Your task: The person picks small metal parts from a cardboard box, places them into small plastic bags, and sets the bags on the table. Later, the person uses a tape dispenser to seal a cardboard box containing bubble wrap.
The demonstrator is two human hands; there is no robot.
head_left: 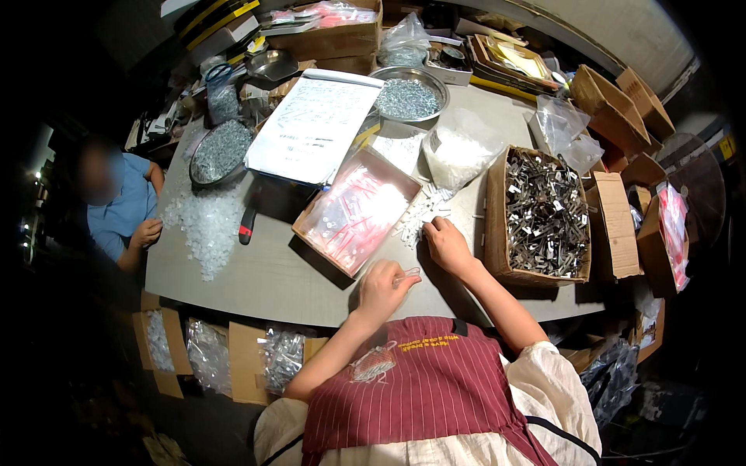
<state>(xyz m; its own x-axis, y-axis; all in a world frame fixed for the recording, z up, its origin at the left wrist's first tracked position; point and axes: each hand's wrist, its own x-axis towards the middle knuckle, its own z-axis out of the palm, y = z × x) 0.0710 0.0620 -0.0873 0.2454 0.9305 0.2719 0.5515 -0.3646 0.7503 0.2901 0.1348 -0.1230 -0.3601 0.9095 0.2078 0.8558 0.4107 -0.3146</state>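
Note:
My left hand [381,291] is closed near the table's front edge, with a small clear plastic bag [409,272] pinched between thumb and fingers. Farther forward and to the right, my right hand [448,247] reaches into a loose pile of small white plastic pieces [416,225]. Its fingers are bent together at the pile's edge; what lies between the fingertips is hidden. Just beyond my left hand sits an open cardboard box [317,250] with clear bags and red-and-white strips inside. Behind the pile slumps a clear bag of white pieces [460,159].
A tall carton of metal clips [546,217] stands right of my right hand. Steel bowls of small metal parts [407,99] are at the back. On the left are a heap of translucent pieces [203,229], a red-and-black handle [246,225], and a seated person [124,198]. Papers [315,124] lie centrally.

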